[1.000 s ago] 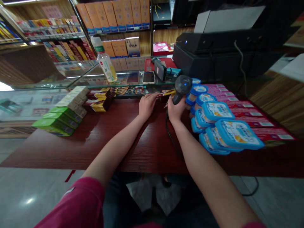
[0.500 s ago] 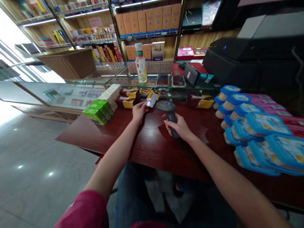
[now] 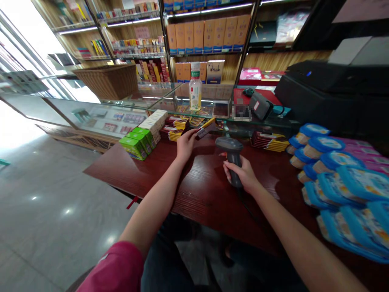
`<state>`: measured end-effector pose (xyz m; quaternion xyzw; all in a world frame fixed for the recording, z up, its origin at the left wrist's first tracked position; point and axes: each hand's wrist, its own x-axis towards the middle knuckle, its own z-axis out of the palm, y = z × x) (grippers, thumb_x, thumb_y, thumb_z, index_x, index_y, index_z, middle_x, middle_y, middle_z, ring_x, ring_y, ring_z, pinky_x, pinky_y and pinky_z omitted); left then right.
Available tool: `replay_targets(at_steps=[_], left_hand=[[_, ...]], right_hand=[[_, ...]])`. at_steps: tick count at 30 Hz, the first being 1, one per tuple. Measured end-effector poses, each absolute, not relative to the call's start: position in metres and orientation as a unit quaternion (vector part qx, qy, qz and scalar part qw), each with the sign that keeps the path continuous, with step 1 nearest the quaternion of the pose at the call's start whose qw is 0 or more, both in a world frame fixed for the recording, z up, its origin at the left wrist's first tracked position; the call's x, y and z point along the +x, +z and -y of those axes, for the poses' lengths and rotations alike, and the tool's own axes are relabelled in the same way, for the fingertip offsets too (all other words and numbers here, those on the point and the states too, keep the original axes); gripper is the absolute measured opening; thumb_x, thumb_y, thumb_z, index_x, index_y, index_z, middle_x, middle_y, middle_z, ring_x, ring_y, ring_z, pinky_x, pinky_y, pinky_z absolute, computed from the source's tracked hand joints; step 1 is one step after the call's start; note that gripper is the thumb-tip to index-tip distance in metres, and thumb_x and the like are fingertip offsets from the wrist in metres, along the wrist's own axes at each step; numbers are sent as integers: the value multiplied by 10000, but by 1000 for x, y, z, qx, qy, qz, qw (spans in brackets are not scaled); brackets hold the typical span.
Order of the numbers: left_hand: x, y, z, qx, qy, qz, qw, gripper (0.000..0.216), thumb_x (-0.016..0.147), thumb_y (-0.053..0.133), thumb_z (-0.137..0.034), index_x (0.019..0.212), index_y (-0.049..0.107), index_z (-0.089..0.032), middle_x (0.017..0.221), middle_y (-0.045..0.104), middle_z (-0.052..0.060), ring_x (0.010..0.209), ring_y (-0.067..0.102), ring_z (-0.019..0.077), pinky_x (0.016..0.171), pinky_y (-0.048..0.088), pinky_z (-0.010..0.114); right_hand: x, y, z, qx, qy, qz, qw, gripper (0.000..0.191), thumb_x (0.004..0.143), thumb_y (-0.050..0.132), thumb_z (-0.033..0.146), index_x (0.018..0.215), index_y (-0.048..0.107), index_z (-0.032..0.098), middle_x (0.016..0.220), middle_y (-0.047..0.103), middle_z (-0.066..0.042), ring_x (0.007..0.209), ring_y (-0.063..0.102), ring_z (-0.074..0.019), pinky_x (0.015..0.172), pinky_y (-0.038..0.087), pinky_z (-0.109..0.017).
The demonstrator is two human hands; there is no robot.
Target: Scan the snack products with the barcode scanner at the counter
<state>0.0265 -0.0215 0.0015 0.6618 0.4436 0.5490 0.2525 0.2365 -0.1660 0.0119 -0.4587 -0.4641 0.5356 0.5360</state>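
Note:
My left hand (image 3: pixel 185 145) is closed on a flat yellow and dark-red packet (image 3: pixel 206 129), pinched at its near end. The packet is tilted above the counter, its pale printed side partly showing. Wrapped around the handle of a dark grey barcode scanner (image 3: pixel 229 145) is my right hand (image 3: pixel 244 175). The scanner's head is apart from the packet, to its right, and its cable trails down toward my body. Just behind my left hand lies a stack of similar packets (image 3: pixel 174 134). Another stack of packets (image 3: pixel 270 141) sits beyond the scanner, on the right.
Green boxes (image 3: pixel 137 142) and white boxes (image 3: pixel 155 121) line the left of the dark-red wooden counter (image 3: pixel 200 186). Blue-lidded tubs (image 3: pixel 340 170) are piled at the right. A drink bottle (image 3: pixel 195 87) stands on the glass case behind, near a wicker basket (image 3: pixel 111 81).
The packet in my left hand has turned, its pale side now seen more edge-on. My view has shifted left, so everything appears further right. Both hands keep their holds.

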Motion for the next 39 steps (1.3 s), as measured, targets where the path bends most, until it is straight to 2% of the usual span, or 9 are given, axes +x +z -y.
replay_targets(at_steps=[4,10,14,20,22,25,28,34,39], left_hand=[[-13,17,14,745,525,-409,37,331,1053,535,-189,1308,740,-239,1322,763,72,1242,707,207,1095,532,320],[-60,19,-11,769,471,-425,-86,351,1062,486,-169,1285,747,-243,1371,736,78,1312,659,205,1153,505,359],[-65,15,-22,752,427,-492,-105,399,1026,479,-117,1298,739,-249,1427,702,88,1397,588,236,1204,473,417],[-58,12,-22,728,355,-573,-124,577,926,430,-3,1459,615,-124,1655,469,164,1565,406,280,1295,350,443],[-50,15,-13,742,335,-564,-137,569,960,442,-55,1510,570,-135,1666,457,151,1559,415,280,1302,330,445],[-33,19,2,753,314,-562,-137,492,1057,458,-267,1536,554,-203,1619,530,114,1488,501,283,1281,344,466],[-20,17,7,761,301,-563,-118,502,1071,482,-429,1522,573,-228,1597,554,121,1486,505,298,1276,328,500],[-25,3,-8,753,347,-555,-70,562,1016,611,-401,1540,555,-207,1649,468,169,1574,389,356,1301,216,599],[-29,-4,-19,735,377,-561,-54,590,1008,624,-414,1553,538,-206,1669,426,186,1584,370,360,1293,235,602]], right_hand=[[239,12,166,-456,541,449,546,604,695,870,494,1150,625,181,617,610,57,420,509,-109,382,429,-236],[240,14,168,-450,551,438,550,570,729,858,463,1172,632,184,625,605,46,436,503,-113,389,418,-237],[242,12,167,-449,558,434,546,566,752,854,447,1200,637,179,650,621,36,451,515,-115,402,435,-240],[240,11,165,-455,551,428,553,584,726,862,463,1188,647,179,634,615,37,431,506,-120,386,422,-244],[239,12,164,-460,549,421,556,599,703,868,471,1179,653,178,627,616,35,426,502,-120,386,419,-246],[238,15,163,-473,550,409,554,612,660,879,480,1150,659,185,621,624,33,425,507,-124,395,422,-249],[238,16,162,-480,546,398,559,590,631,881,475,1107,662,203,621,630,29,421,505,-126,393,406,-251],[236,19,163,-479,547,394,563,504,674,860,431,1095,676,225,614,618,16,430,492,-131,403,396,-270],[238,18,162,-476,542,395,569,540,659,864,432,1107,668,205,614,623,24,426,496,-125,404,391,-261]])
